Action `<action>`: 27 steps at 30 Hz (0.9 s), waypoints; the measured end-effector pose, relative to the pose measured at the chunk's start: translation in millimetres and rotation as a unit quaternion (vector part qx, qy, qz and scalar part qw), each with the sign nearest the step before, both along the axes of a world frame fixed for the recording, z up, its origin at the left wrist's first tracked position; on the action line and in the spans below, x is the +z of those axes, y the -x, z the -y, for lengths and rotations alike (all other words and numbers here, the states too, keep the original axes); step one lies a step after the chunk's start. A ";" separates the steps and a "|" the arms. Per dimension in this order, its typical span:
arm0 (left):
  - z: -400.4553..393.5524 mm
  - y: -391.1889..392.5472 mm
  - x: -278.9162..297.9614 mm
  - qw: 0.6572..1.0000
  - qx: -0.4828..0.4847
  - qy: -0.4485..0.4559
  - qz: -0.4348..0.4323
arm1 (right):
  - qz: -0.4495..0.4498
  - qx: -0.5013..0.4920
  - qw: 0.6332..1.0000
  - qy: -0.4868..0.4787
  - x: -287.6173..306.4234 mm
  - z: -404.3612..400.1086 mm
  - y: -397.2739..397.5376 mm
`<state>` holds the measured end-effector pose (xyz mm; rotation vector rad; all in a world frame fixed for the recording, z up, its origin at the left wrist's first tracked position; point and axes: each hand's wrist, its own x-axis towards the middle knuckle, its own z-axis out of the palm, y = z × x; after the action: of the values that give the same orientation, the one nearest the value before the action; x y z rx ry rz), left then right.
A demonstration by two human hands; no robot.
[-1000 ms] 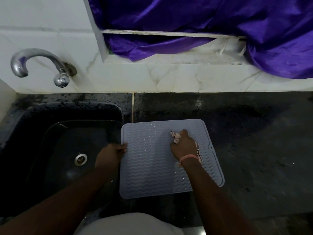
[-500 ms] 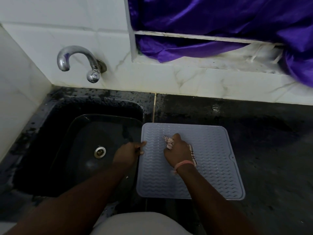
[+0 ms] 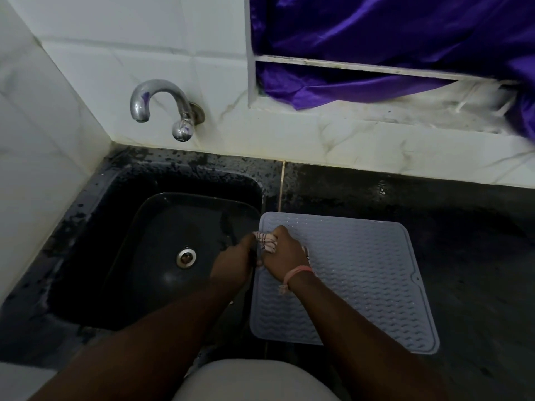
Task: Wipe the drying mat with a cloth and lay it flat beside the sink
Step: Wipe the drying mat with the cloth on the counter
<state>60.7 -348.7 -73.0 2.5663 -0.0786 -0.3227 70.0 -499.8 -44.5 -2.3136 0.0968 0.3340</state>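
Observation:
A grey ribbed drying mat [image 3: 362, 273] lies flat on the dark counter, its left edge at the rim of the black sink [image 3: 162, 241]. My right hand [image 3: 285, 257] presses a small white cloth with dark stripes [image 3: 266, 241] onto the mat's far left part. My left hand [image 3: 234, 263] rests at the mat's left edge, touching the right hand; its fingers look closed on that edge, though the grip is partly hidden.
A chrome tap [image 3: 162, 107] juts from the white tiled wall above the sink. The sink's drain [image 3: 186, 257] is bare. Purple fabric [image 3: 390, 53] hangs in a window recess at the back right. Dark counter [image 3: 477, 256] stretches right of the mat.
My right hand has slid the cloth leftward across the mat until it meets my left hand at the left edge. The camera view has shifted, so the mat sits further right.

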 end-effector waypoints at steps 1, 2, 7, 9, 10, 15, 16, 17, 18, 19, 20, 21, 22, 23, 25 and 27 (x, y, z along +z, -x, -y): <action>0.9 -0.3 -0.5 1.000 0.008 -0.007 0.003 | -0.012 -0.004 1.000 -0.014 0.3 -2.8 -2.1; 1.3 -0.9 -1.4 1.000 0.017 -0.009 0.001 | -0.027 -0.010 0.999 -0.042 2.6 -5.0 -3.9; 3.8 -5.1 -0.8 0.998 0.038 0.019 -0.044 | -0.092 -0.141 0.949 -0.267 24.3 15.0 -15.8; 4.8 -4.7 -0.8 0.997 0.043 0.026 -0.051 | -0.127 -0.217 0.899 -0.359 29.6 40.1 -16.9; 5.2 -3.9 -0.1 0.997 0.044 0.030 -0.047 | -0.141 -0.238 0.871 -0.407 31.3 54.7 -15.1; 5.6 2.9 -7.2 1.000 -0.002 -0.001 0.008 | -0.145 -0.357 0.824 -0.415 42.0 141.6 7.6; 5.4 3.7 -8.8 1.000 -0.014 -0.012 0.017 | -0.135 -0.381 0.830 -0.385 46.7 159.1 13.2; 4.2 4.0 -11.4 0.999 -0.022 -0.021 0.026 | -0.122 -0.402 0.839 -0.346 50.9 175.7 18.0; 3.6 4.8 -12.2 0.999 -0.030 -0.026 0.028 | -0.109 -0.422 0.846 -0.306 55.4 191.3 23.2; 2.6 5.4 -15.0 0.998 -0.037 -0.029 0.033 | -0.093 -0.438 0.854 -0.263 56.1 206.7 27.3; 0.6 7.5 -16.1 0.998 -0.041 -0.025 0.036 | -0.077 -0.450 0.858 -0.234 57.2 217.9 31.8; 1.6 10.0 -17.1 0.998 -0.047 -0.020 0.042 | -0.057 -0.459 0.859 -0.218 54.8 228.8 36.0; 3.1 13.7 -15.5 0.998 -0.047 -0.017 0.042 | -0.036 -0.466 0.859 -0.208 53.4 234.6 40.1; 4.9 16.3 -13.7 0.998 -0.035 -0.011 0.043 | -0.017 -0.467 0.864 -0.185 49.6 240.1 41.9; 10.0 20.9 -5.5 1.000 -0.004 -0.008 0.029 | 0.009 -0.459 0.881 -0.117 42.8 244.3 41.7; 12.6 23.3 -1.1 0.998 -0.018 -0.046 0.037 | 0.026 -0.453 0.890 -0.048 39.8 245.0 38.2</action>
<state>37.4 -361.3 -74.1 2.6710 -0.1402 -0.2503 31.8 -744.9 -4.6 -1.9214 1.0607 -0.2024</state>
